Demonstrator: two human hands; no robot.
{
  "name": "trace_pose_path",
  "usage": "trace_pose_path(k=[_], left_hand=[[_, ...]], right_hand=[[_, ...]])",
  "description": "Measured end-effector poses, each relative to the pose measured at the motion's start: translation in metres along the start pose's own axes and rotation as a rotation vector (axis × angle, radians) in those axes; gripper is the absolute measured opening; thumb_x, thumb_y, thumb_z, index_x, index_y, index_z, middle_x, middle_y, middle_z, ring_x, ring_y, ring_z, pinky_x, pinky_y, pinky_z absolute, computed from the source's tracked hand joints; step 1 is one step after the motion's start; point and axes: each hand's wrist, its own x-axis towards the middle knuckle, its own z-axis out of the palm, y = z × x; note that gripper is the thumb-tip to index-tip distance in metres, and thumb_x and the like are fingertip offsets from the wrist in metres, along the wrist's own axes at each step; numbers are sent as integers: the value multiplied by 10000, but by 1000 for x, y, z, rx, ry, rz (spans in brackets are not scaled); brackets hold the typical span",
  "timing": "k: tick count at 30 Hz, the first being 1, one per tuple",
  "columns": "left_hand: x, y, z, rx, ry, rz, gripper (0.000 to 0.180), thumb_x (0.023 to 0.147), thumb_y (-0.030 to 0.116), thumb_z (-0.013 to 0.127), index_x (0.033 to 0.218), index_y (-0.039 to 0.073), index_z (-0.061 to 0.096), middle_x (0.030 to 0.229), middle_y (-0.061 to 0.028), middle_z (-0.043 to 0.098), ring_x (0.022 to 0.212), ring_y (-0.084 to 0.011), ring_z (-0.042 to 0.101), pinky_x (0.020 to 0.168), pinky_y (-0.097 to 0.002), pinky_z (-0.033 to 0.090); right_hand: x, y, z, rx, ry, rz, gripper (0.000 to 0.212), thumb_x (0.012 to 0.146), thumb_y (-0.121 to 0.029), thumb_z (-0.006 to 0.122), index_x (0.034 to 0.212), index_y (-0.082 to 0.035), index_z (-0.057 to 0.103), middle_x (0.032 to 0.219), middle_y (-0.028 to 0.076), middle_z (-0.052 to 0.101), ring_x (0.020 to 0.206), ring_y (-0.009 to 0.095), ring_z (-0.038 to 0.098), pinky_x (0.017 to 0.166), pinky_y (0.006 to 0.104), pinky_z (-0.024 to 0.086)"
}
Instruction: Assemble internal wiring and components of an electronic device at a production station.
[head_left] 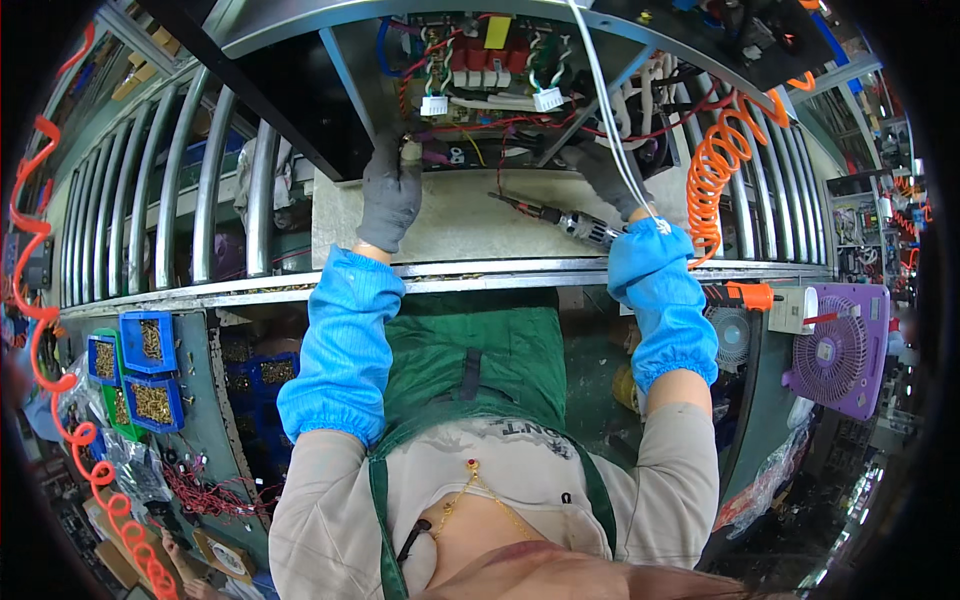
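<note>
**Two gloved hands inside an open chassis, driver laid across the sill**

Starting at my far left, small blue bins (150, 370) of brass-coloured screws sit beside the bench, within easy reach, with an orange coiled hose (45, 300) looping down past them. Next come the steel rollers (190, 190) of the conveyor, which carry the open metal cabinet (300, 110) so it can slide along the line.

My left hand (390, 190), in a grey glove with a blue sleeve guard behind it, reaches up to the cabinet's lower edge. Its fingers are curled closed around a small pale part (409, 150) at the wiring, pinching it in place, I judge, so it does not shift. Just above are red and white wires with white connectors (435, 104) hanging loose.

In the middle lies the pale sill (460, 215) of the cabinet, and across it, angled tip to the left, the pneumatic screwdriver (555, 215). My right hand (615, 180), also grey-gloved, is wrapped around its rear body; the grip looks closed, though the sleeve and a white cable (610, 120) hide part of the fingers. The tip points toward the left hand but is apart from it.

Further right, a second orange coiled hose (715, 160) hangs from above, presumably feeding the driver while keeping slack off the bench. At the far right stands a purple desk fan (840, 355).
</note>
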Motion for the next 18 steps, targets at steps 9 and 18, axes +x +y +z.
trace_pose_path(k=[9, 18], left_hand=[[-4, -1, -8, -46, -65, 50, 252, 960, 254, 499, 1127, 72, 548, 939, -207, 628, 853, -391, 622, 701, -400, 491], [2, -5, -2, -173, -173, -114, 285, 959, 284, 481, 1136, 69, 540, 967, -215, 616, 876, -438, 591, 718, -420, 487]], right_hand=[[-7, -49, -18, -267, -48, 32, 357, 937, -350, 511, 1173, -104, 619, 1067, 112, 659, 940, 262, 623, 809, 354, 483], [-20, -189, 6, 800, 46, 427, 250, 814, -184, 647, 1037, -79, 609, 894, 112, 609, 708, 267, 604, 583, 351, 495]])
